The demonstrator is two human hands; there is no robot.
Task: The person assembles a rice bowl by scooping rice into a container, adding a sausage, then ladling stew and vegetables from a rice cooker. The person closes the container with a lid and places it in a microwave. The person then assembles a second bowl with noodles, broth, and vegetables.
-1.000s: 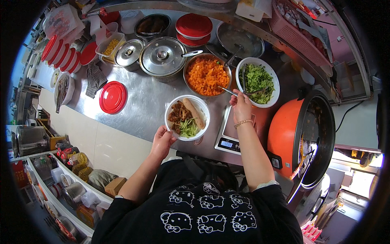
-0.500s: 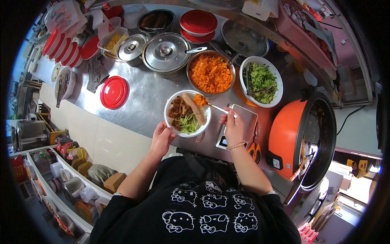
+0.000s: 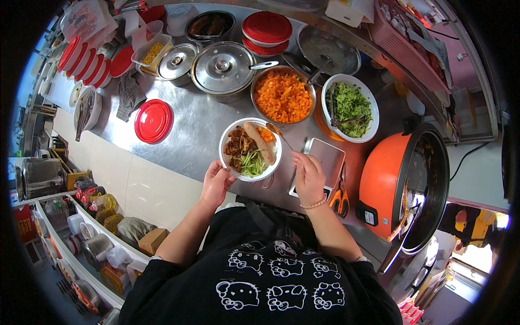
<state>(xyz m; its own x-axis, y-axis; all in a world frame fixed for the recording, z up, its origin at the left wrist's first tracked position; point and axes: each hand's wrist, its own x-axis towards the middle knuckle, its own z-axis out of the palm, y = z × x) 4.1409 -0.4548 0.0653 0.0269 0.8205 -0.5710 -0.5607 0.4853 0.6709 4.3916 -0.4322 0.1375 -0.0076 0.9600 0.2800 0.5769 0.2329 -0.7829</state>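
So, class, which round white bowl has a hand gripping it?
The round white bowl with the pale sausage: the left hand grips its rim. The bowl of shredded greens has no hand touching it.

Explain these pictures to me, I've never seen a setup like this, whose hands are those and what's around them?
There's no machine: these are a person's bare hands. Every picture comes from one wide camera on the person's head, looking down, so straight edges bend. The left hand grips the rim of a white bowl holding a sausage and other food. The right hand holds a spoon at the bowl's edge. On the metal counter are orange cubes in a pan, a scale, scissors and a red lid.
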